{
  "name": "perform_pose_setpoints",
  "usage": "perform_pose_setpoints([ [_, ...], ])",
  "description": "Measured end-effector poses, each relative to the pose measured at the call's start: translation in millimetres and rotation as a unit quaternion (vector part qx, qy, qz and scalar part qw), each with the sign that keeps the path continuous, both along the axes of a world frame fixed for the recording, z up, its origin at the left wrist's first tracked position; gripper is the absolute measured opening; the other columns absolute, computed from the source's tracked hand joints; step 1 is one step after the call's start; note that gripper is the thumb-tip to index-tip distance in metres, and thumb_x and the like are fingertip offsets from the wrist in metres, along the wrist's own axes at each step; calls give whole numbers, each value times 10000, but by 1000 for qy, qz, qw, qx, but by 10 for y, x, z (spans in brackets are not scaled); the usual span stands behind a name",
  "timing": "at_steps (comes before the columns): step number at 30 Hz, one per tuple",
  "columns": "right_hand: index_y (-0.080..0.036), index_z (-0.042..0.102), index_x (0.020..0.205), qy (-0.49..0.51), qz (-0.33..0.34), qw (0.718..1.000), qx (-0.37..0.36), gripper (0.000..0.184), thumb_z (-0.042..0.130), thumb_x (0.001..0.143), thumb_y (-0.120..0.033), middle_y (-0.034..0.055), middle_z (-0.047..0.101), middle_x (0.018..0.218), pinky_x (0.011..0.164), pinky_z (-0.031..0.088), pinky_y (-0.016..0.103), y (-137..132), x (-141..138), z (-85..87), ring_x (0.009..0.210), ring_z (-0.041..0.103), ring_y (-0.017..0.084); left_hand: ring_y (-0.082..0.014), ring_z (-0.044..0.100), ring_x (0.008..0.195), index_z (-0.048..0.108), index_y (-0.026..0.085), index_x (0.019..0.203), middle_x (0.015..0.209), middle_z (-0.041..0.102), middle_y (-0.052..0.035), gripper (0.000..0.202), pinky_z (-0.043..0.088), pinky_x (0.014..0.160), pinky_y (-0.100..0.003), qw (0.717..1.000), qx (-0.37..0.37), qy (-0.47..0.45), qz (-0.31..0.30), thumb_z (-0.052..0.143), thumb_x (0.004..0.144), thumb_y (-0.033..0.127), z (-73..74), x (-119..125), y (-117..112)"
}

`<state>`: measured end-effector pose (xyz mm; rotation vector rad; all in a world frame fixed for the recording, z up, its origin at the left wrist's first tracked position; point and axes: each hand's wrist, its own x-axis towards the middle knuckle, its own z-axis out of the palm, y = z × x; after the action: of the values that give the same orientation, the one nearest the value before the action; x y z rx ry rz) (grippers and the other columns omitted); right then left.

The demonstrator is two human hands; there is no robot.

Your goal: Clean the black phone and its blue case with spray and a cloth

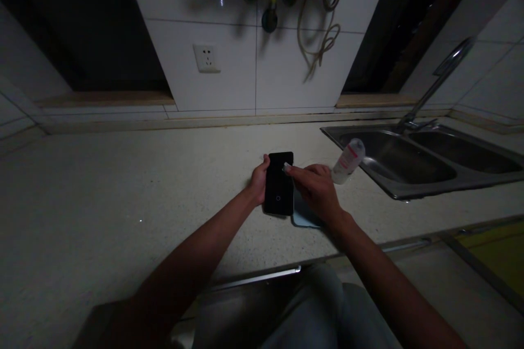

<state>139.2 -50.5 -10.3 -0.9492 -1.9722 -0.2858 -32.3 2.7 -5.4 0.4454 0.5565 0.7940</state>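
From my remote seat I take the sink (450,185) as my marker, set into the pale countertop (123,202) at the right. Far to the left of the sink, up on the tiled wall, I see a white wall socket (207,58). Nearer the sink, down on the counter, the left hand (259,180) is curled around the left edge of a black phone (279,183), thumb lying along its upper side, so it has the phone in a light grip. The phone lies flat, screen up and dark, a short way left of the sink's near corner. On its upper right part sits a small white pad (286,167), pinched in the closed fingertips of the right hand (317,190), which comes in from the sink side with the fingers drawn together. Under that hand, just beside the phone, a light blue flat thing (301,217) shows; I cannot tell what it is. A white bottle (348,161) with a red label leans tilted at the sink's left rim. A curved tap (434,84) rises behind the sink.
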Motion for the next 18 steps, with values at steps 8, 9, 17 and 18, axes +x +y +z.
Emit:
perform_pose_setpoints([
  [8, -379, 654, 1304, 116, 84, 989, -42, 381, 530, 978, -224, 17, 759, 1157, 814, 541, 410, -7, 14, 32, 925, 691, 218, -174, 622, 537, 704, 144, 886, 688, 703, -67, 486, 474, 578, -287, 992, 14, 102, 72, 452, 981, 548, 11, 143, -154],
  [9, -385, 662, 1291, 130, 86, 987, -41, 377, 537, 974, -222, 16, 759, 1158, 832, 548, 422, -9, 20, 38, 959, 693, 226, -171, 631, 556, 709, 153, 919, 707, 710, -55, 443, 476, 591, -282, 989, 24, 107, 96, 493, 970, 537, 4, 170, -188],
  [17, -368, 696, 1241, 190, 65, 979, -44, 331, 542, 981, -235, 30, 759, 1149, 857, 581, 431, -4, 9, 51, 1008, 702, 233, -182, 652, 640, 720, 174, 963, 665, 680, -36, 399, 475, 656, -276, 996, 70, 57, -11, 660, 868, 557, 97, 220, -378],
  [18, -367, 696, 1241, 198, 66, 977, -43, 330, 543, 981, -233, 30, 758, 1150, 858, 583, 428, -3, 8, 50, 1008, 702, 232, -168, 636, 615, 712, 182, 941, 643, 664, -22, 333, 466, 642, -267, 996, 68, 54, -19, 696, 858, 504, 115, 215, -393],
])
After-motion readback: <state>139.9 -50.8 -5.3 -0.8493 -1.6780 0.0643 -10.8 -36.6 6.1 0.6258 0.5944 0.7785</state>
